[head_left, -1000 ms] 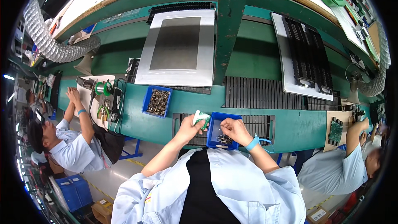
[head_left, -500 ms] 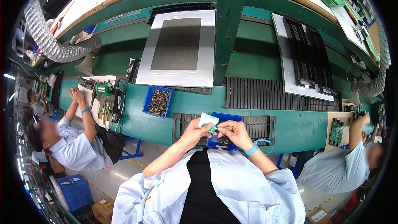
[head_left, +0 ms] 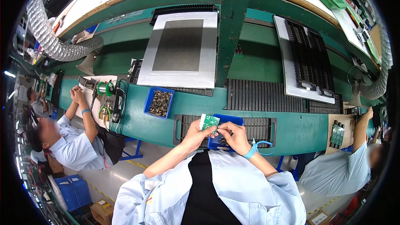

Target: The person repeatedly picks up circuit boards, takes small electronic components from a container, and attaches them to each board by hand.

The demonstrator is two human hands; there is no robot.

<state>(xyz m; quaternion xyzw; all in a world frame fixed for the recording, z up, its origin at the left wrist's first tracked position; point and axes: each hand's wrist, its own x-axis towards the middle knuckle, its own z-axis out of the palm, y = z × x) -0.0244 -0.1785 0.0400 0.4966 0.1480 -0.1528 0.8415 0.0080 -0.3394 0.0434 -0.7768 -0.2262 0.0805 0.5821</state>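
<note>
My left hand (head_left: 193,136) grips a small green circuit board (head_left: 211,121) by its lower edge, and a pale strip shows along the board's left side. At the board's lower right corner, the fingers of my right hand (head_left: 235,136) are pinched together; whatever is between them is too small to make out. A blue wrist strap (head_left: 251,151) circles my right wrist. Beneath both hands stands a blue bin (head_left: 231,119) with small dark parts, partly hidden by my fingers. Behind it lies a dark slotted rack (head_left: 260,130).
Another blue bin (head_left: 170,89) full of small metal parts stands left of my hands. Farther back are a white-bordered panel (head_left: 189,43), a ribbed black tray (head_left: 266,96) and a green post (head_left: 233,29). Co-workers sit left and right, near a solder spool (head_left: 105,88) and a green board (head_left: 338,134).
The circuit board has turned so that its green face shows more. My right hand has shifted slightly left and stays at the board's corner. The co-worker's arm on the right has lifted.
</note>
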